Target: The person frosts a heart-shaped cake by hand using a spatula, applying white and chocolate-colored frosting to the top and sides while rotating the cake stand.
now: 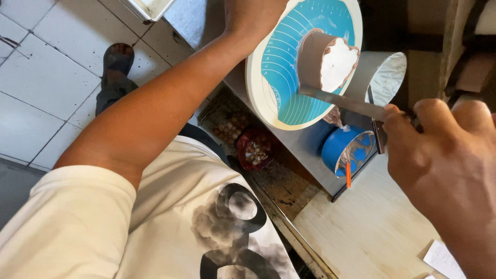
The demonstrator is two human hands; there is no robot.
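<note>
The right hand (444, 155) is closed around the handle of a long metal spatula (341, 102), and its blade lies flat against the brown side of a small round cake (325, 62). The cake stands on a blue and cream turntable (274, 67) on the counter (361, 227). The left hand (253, 15) grips the turntable's far edge; its fingers are mostly out of view, so I cannot tell how closed it is.

I saw a cream turntable (258, 90) with blue, white-ringed top, a brown-sided white-topped cake (330, 62), and a blue tub (336, 150).
</note>
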